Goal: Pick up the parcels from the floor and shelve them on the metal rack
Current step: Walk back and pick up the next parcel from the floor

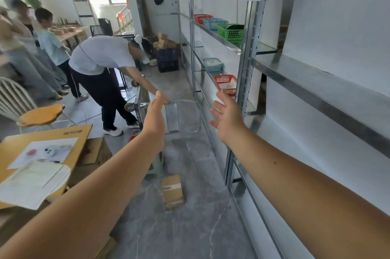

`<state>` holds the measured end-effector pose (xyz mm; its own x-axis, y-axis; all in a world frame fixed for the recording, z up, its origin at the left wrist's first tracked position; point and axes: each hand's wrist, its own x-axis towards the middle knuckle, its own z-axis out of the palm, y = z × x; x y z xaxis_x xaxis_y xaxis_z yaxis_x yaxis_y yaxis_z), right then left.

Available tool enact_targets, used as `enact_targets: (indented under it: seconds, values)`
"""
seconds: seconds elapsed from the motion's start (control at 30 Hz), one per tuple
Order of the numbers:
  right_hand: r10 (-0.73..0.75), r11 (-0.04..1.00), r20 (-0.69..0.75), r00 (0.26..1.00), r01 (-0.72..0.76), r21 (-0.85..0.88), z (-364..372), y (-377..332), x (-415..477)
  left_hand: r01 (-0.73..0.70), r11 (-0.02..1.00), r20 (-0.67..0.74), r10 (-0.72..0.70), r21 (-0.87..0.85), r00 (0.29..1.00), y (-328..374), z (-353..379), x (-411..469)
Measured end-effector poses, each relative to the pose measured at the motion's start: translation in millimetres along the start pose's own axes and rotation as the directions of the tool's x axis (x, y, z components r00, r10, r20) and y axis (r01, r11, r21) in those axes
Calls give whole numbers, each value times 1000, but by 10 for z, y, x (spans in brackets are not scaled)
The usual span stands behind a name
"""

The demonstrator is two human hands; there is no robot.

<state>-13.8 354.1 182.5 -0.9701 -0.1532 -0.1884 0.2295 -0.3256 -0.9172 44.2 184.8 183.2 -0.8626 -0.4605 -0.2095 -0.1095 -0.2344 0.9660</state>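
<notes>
A brown cardboard parcel (172, 192) with a white label lies on the grey marble floor, below and between my outstretched arms. The metal rack (312, 81) runs along the right wall, its nearest shelves bare. My left hand (155, 117) is held out flat, edge-on, fingers straight, holding nothing. My right hand (228, 118) is spread open with its palm facing left, close to a rack upright, and holds nothing. Both hands hover well above the parcel.
A person (103, 64) bends over a metal cart (172, 114) in the aisle ahead. Other people stand far left. Coloured baskets (231, 31) sit on farther shelves. A cardboard-topped stack with papers (38, 159) is at my left, with a chair (42, 114) behind it.
</notes>
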Motion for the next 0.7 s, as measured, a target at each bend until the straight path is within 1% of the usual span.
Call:
enact_targets:
  seconds: [0.17,0.4,0.53,0.7]
  values:
    - [37,999,-7,999,-37,-39,239,289,114,10,1000,-13,-10,27,1000,-153,-265,214]
    - [112,990,-15,994,-112,-87,650,861,249,129,992,-55,-128,10,990,-486,-668,475]
    - [138,981,-25,990,-140,-130,922,1107,314,132,991,-66,-132,-2,989,-588,-885,641]
    - [156,972,-30,987,-159,-174,1216,1347,454,132,991,-33,-131,13,991,-676,-1177,943]
